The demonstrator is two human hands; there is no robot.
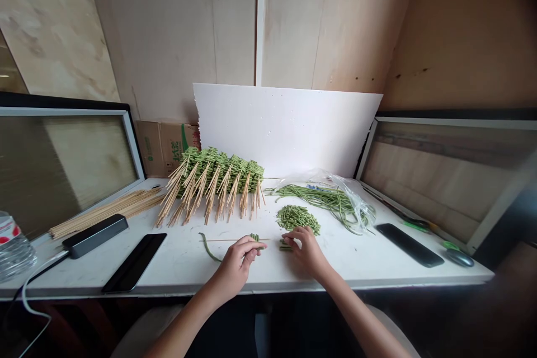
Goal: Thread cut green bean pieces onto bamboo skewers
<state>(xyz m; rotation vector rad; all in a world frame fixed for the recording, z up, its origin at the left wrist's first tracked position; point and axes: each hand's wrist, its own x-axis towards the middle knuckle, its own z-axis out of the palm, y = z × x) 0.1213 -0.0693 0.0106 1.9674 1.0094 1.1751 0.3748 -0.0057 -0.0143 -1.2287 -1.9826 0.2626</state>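
My left hand (240,262) is closed around a thin wooden skewer (218,240), which lies level and points right. Short green bean pieces (254,236) show at its fingers, on or beside the skewer. To the right, my right hand (308,250) has its thumb and fingertips pinched together over a few cut bean pieces (285,245) on the table; what is between the fingertips is too small to make out. Just beyond it is a pile of cut green bean pieces (297,217). One long bean (206,246) lies curved left of my left hand.
Stacked bean skewers (218,170) stand at the back left. Bare skewers (113,210), a dark grey box (96,235), a phone (135,263) and a water bottle (14,246) are left. Whole long beans (319,196) lie in clear plastic; another phone (409,244) and a mouse (460,257) are right.
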